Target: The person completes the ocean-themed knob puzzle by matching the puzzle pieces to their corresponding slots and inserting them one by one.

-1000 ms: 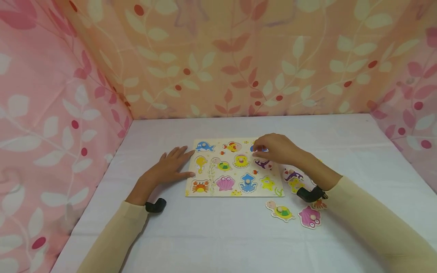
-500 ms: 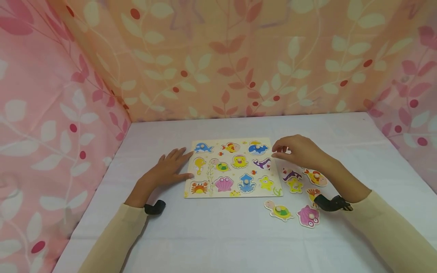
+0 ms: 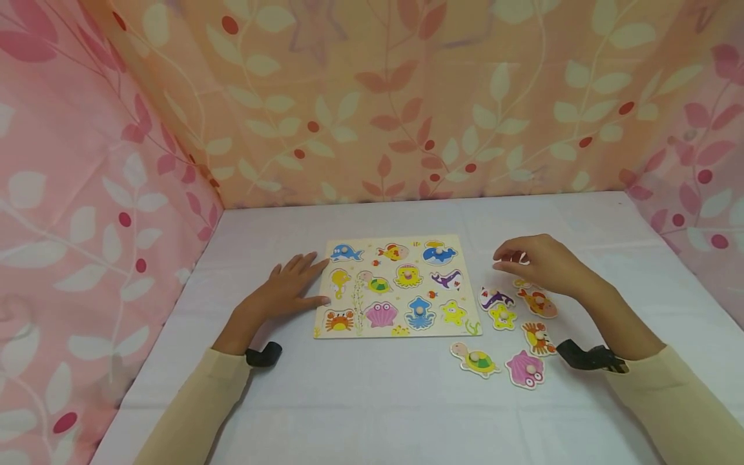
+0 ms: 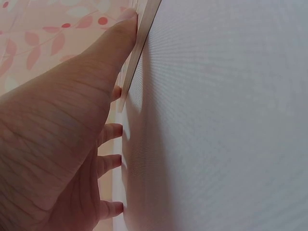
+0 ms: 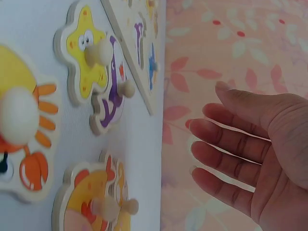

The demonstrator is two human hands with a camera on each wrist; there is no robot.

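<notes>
A wooden peg puzzle board (image 3: 442, 329) with sea animals lies on the table. My left hand (image 3: 285, 284) rests at its left edge, fingers spread, with thumb and a fingertip touching the board. The left wrist view shows the thumb (image 4: 126, 33) on the board's edge. My right hand (image 3: 540, 261) hovers right of the board, above loose pieces; in the right wrist view its fingers are relaxed and hold nothing. Nearest below it lie a fish piece (image 3: 537, 302), a purple whale piece (image 3: 496, 298) and a yellow star piece (image 3: 502, 317). Knobbed blue whale (image 3: 438, 253), octopus (image 3: 409, 276) and squid (image 3: 420, 312) pieces sit in the board.
Nearer me lie a crab piece (image 3: 539, 338), a pink shell piece (image 3: 526, 369) and a turtle piece (image 3: 475, 360). A yellow piece (image 3: 522, 283) is partly hidden by the right hand and fish. Floral cloth (image 3: 372, 97) stands behind the white table and at both sides.
My right hand has moved right, from over the blue whale at the board's upper right to above the loose pieces. The blue whale now shows in its slot. The left hand stays put.
</notes>
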